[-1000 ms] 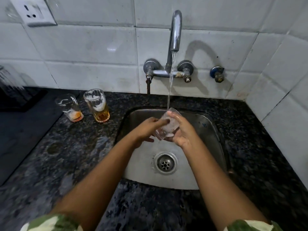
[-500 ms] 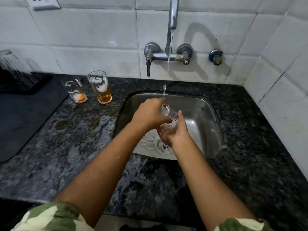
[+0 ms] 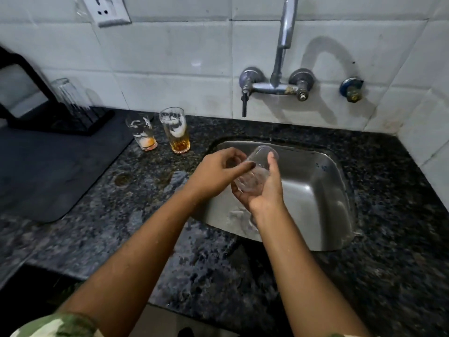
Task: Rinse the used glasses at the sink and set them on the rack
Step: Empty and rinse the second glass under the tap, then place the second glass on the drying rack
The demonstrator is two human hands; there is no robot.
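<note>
While I stand at a stainless steel sink [image 3: 315,190] set in a dark speckled granite counter [image 3: 121,215], I hold a clear empty glass [image 3: 255,173] tilted over the basin. My right hand [image 3: 264,190] grasps it from below, thumb up along its side. My left hand [image 3: 216,173] touches the glass with its thumb, the other fingers loosely curled; whether it grips I cannot tell. Both forearms reach forward from camouflage sleeves [image 3: 56,324]. On the counter left of the sink stand two used glasses close together: a shorter one [image 3: 142,132] with an orange residue at the bottom, and a taller one [image 3: 175,130] with amber liquid and foam streaks. Farther left, a clear tumbler [image 3: 70,96] sits upside down on a black drying rack [image 3: 60,120] beside a dark mat [image 3: 48,171]. A wall-mounted tap [image 3: 281,57] rises above the sink.
</note>
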